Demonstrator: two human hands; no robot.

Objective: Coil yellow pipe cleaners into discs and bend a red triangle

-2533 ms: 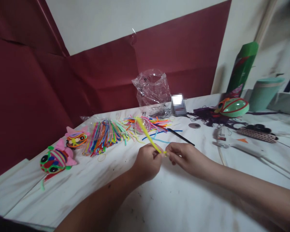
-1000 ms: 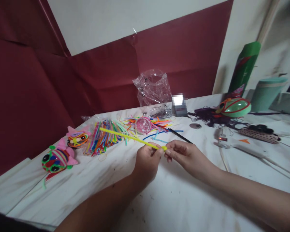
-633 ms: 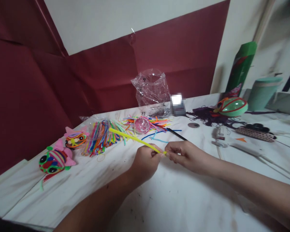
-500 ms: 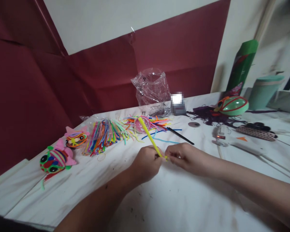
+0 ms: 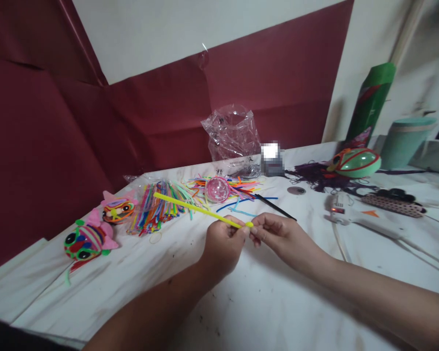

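A yellow pipe cleaner [image 5: 195,209] runs from between my two hands toward the far left, its near end curled into a small coil. My left hand [image 5: 225,243] pinches it just beside the coil. The fingertips of my right hand [image 5: 278,233] close on the coiled end from the other side. Beyond my hands lies a plastic bag of many-coloured pipe cleaners [image 5: 161,204]. A clear ball with a pink rim [image 5: 218,189] rests among more loose stems. One black pipe cleaner [image 5: 278,207] lies just behind my right hand.
Two decorated fish figures [image 5: 86,241] sit at the left. On the right are a white glue gun [image 5: 373,222] with its cord, scissors on a dotted case [image 5: 395,204], a green balloon-like figure [image 5: 358,163] and a teal bin [image 5: 406,144]. A crumpled clear bag [image 5: 232,136] stands at the back.
The yellow pipe cleaner's free end has swung to the left and lower. Its near end now shows as a tight coil between my fingertips. My right hand has turned slightly.
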